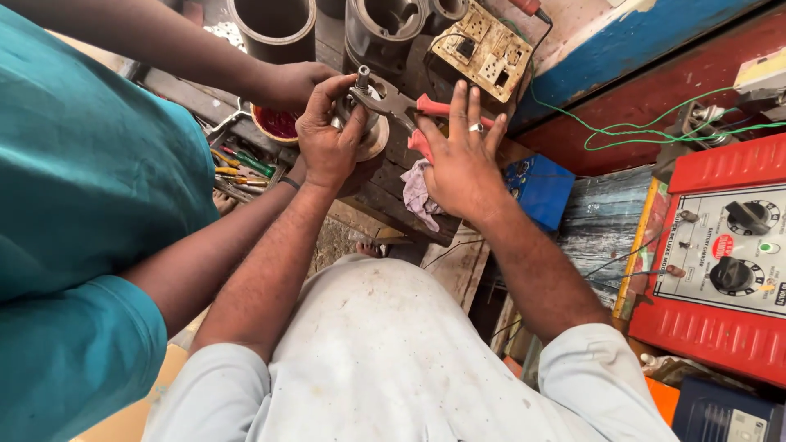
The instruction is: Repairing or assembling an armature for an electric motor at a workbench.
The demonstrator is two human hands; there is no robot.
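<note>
Nearest the camera, the person's pale shirt [385,360] fills the bottom of the view, with both forearms reaching up and away from it. To the right stands a red meter box [720,270] with black dials, and green wire [647,131] loops above it. On the left a co-worker's teal sleeve [82,196] takes up the edge.

Farther out, the right hand [463,160] lies flat with its fingers spread apart over the red handles of the pliers [409,110], pressing them against the dark counter [393,192]. A crumpled rag [419,192] sits under the palm, and a blue box [540,188] lies just right of the wrist.

The left hand [327,135] has its fingers wrapped around a round metal part [368,123], whose short shaft sticks up into the pliers' nose. The co-worker's hand [291,82] touches the same part from the far left.

Beyond are a tray of tools [241,164], grey cylinders [278,24] and a worn socket board [483,49].
</note>
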